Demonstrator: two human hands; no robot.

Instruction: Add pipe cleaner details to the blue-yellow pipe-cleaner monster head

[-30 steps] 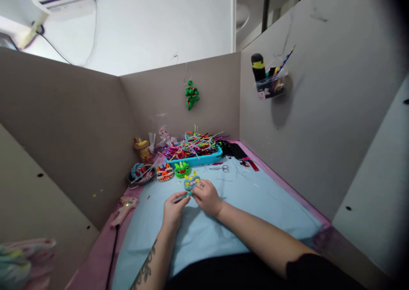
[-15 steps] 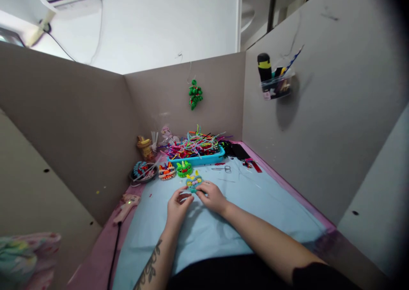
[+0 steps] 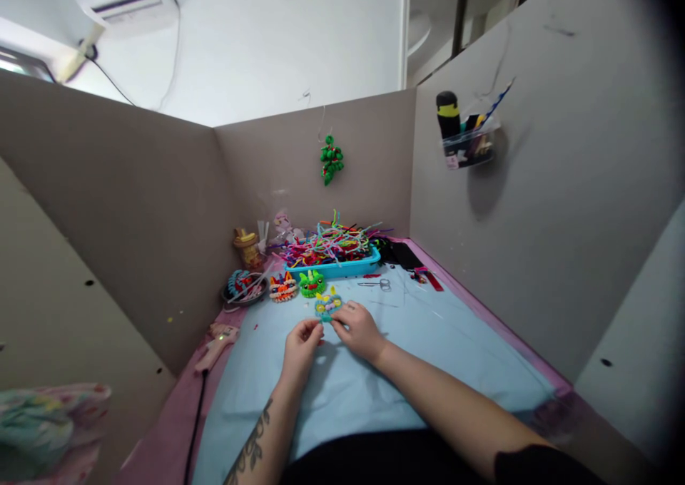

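A light-blue and yellow pipe-cleaner animal face point(image 3: 327, 304) with pink bits at its middle is held just above the cloth. My right hand point(image 3: 359, 330) is closed on its lower right side, the fingertips at a teal strip along the bottom. To the left of that strip, my left hand point(image 3: 302, 344) has thumb and fingers pinched together. Whether a thin piece lies in that pinch is too small to tell. Just beyond, a green pipe-cleaner face point(image 3: 312, 284) and an orange and peach one point(image 3: 282, 287) sit side by side.
A blue tray point(image 3: 337, 269) heaped with pipe cleaners stands at the back. Scissors point(image 3: 384, 284) lie to the right. On the left are a dark bowl point(image 3: 262, 292) and a pink glue gun point(image 3: 217, 347) with a black cord. Grey partitions point(image 3: 315, 207) enclose the table.
My left hand's thumb and fingers, apart before, have come together in a pinch beside the blue face. The right hand keeps its hold. The whole view has shifted slightly.
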